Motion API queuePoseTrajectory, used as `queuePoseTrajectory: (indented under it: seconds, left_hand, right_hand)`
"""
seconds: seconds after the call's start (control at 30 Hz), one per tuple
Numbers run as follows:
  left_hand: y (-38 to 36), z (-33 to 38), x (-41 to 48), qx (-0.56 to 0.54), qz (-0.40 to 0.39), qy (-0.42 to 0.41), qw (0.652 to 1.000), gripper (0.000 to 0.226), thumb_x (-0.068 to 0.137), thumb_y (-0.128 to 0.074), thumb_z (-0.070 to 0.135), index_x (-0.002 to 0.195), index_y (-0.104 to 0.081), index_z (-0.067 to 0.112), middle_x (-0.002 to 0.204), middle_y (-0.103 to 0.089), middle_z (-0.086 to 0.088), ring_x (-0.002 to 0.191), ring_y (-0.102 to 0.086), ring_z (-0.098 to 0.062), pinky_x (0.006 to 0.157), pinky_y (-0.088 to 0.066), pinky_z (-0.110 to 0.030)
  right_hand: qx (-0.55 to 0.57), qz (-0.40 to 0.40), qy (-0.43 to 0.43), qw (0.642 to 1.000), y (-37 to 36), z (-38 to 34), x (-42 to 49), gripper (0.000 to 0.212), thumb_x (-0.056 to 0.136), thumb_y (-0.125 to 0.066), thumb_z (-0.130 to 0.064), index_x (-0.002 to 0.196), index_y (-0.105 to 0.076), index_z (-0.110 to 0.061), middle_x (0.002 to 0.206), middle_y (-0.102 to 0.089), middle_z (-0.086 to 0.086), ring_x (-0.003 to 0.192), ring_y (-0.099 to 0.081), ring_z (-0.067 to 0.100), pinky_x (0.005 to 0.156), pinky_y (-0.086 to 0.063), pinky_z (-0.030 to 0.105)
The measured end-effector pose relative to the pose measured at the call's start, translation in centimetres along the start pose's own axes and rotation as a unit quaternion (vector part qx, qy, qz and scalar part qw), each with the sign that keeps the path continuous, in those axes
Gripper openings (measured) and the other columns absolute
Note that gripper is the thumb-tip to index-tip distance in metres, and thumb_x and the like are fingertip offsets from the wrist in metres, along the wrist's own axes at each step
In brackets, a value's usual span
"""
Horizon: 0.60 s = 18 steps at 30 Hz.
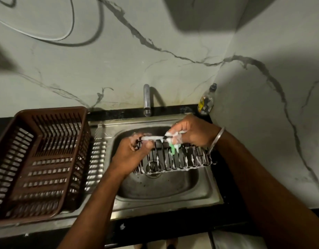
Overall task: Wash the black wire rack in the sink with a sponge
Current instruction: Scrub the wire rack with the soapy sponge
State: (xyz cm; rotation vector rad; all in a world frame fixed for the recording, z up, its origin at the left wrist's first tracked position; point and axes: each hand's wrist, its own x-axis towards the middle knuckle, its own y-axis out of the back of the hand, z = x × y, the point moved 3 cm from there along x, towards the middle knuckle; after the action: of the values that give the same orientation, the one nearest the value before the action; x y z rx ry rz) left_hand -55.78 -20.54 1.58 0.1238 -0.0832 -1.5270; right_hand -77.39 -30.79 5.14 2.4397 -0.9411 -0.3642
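Observation:
The black wire rack is held tilted over the steel sink, streaked with white foam. My left hand grips the rack's left end at its top rail. My right hand, foamy at the fingers, holds a green sponge against the rack's upper rail near the middle. Only a small green piece of the sponge shows below my fingers. A metal bangle sits on my right wrist.
A brown plastic dish basket stands on the drainboard left of the basin. The tap rises behind the sink, with no water seen running. A dish soap bottle stands in the back right corner by the marble wall.

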Motion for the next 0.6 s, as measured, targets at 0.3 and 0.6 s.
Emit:
queuePoseTrajectory:
  seconds: [0.3,0.6]
  left_hand:
    - [-0.2,-0.9,-0.5,-0.088,0.057,0.069,0.992,0.035,0.102,-0.06,0.037,0.076,-0.083,0.031,0.08,-0.08,-0.007,0.077,-0.075,-0.035,0.071,-0.062,-0.036]
    - [0.1,-3.8,-0.3,-0.221,0.138,0.137,0.956,0.04,0.097,-0.071,0.061,0.098,-0.084,0.022,0.093,-0.08,-0.015,0.089,-0.069,-0.038,0.08,-0.049,-0.047]
  right_hand:
    - [0.028,0.297,-0.055,0.953,-1.2,1.2,1.7,0.025,0.093,-0.077,-0.009,0.118,-0.077,-0.012,0.109,-0.076,-0.005,0.099,-0.073,0.01,0.092,-0.063,0.036]
    - [-0.068,0.341,0.085,0.934,-9.7,-2.0,-1.5,0.029,0.09,-0.058,0.011,0.093,-0.08,-0.009,0.105,-0.072,0.002,0.1,-0.068,0.012,0.088,-0.056,0.023]
